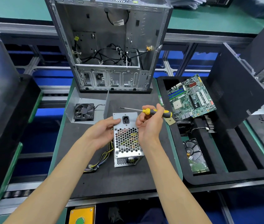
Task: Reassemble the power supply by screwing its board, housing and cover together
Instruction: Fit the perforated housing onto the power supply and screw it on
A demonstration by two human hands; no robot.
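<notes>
The silver power supply housing point(127, 139) stands on end on the dark mat point(112, 180), its honeycomb grille and black power socket facing me. A bundle of yellow and black wires point(101, 159) trails from its lower left. My left hand point(103, 131) holds the housing's left side, thumb near the socket. My right hand point(150, 125) grips a yellow and black screwdriver point(157, 112) whose shaft points left above the housing's top edge; its fingers curl against the housing's right edge. The grey cover point(86, 103) with a black fan point(84, 112) lies open at the back left.
An open computer case point(110, 46) stands behind the mat. To the right a black foam tray point(225, 159) holds a motherboard point(191, 97), a hard drive point(196, 156) and a cooler. A black side panel point(238, 88) leans at the far right.
</notes>
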